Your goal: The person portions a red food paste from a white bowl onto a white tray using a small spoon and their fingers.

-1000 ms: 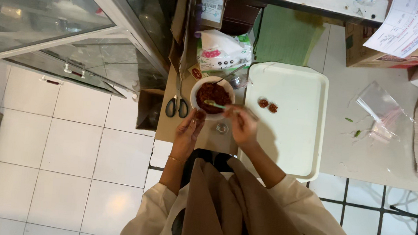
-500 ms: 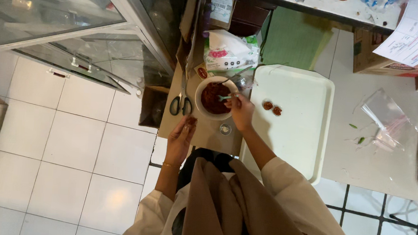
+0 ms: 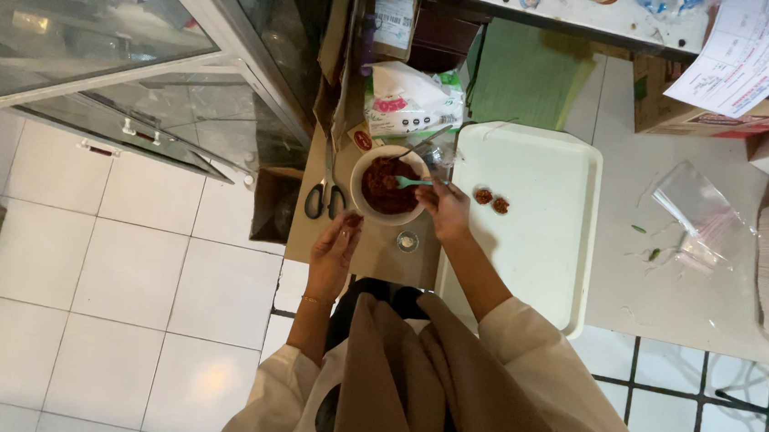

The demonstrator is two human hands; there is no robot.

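A white bowl of dark red-brown paste stands on a small brown table. My right hand holds a light green spoon whose tip dips into the paste. My left hand hovers just below the bowl with the fingers loosely curled and nothing in it. Two small brown balls lie on the white tray right of the bowl.
Scissors lie left of the bowl, and a small round lid below it. A white printed bag is behind the bowl. A glass cabinet door stands open at left. Clear plastic bags lie on the white counter at right.
My right hand has brought the spoon into the bowl. My left hand has drifted a little down and away from the bowl.
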